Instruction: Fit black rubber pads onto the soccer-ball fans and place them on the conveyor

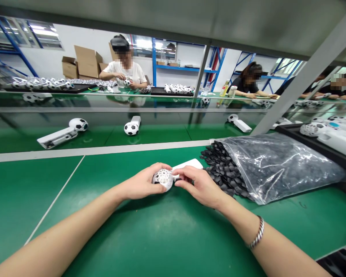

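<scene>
Because the white ball cage needs steady holding, my left hand wraps it and my right hand pinches it.

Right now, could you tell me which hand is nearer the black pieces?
Right: the right hand sits beside the black pieces; the left hand is farther off, past the white ball.
</scene>
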The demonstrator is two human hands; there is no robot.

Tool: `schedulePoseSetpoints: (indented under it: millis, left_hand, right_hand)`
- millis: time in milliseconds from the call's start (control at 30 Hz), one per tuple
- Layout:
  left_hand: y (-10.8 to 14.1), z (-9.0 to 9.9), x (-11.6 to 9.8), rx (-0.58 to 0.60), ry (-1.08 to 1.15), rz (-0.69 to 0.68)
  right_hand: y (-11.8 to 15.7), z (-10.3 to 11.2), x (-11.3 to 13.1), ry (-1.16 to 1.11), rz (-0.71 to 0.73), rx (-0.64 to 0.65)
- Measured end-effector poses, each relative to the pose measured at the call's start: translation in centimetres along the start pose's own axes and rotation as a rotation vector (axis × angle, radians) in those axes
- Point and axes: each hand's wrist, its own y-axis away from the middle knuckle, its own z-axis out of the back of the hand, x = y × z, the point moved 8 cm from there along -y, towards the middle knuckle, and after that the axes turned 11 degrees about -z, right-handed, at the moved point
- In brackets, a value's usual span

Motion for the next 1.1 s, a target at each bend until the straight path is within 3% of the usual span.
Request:
schedulePoseSetpoints:
  millis: [400,767,1100]
  left_hand:
    - [0.1,-0.1,-0.7,-0.082,-0.18,-0.022]
    - [-0.1,-0.3,-0.9,-0.195,-0.168,-0.036]
    - [-0.1,-0.4,-1.1,-0.122,-0.194,-0.094]
  right_hand:
    - [-0.1,-1.0,-0.4,-0.102,-0.009,0.067]
    - [-0.4,-1.4,-1.5,-0.187,-0.075,-0.019]
    - [-0.5,-1.6,-1.5,-0.142,-0.125,0.008]
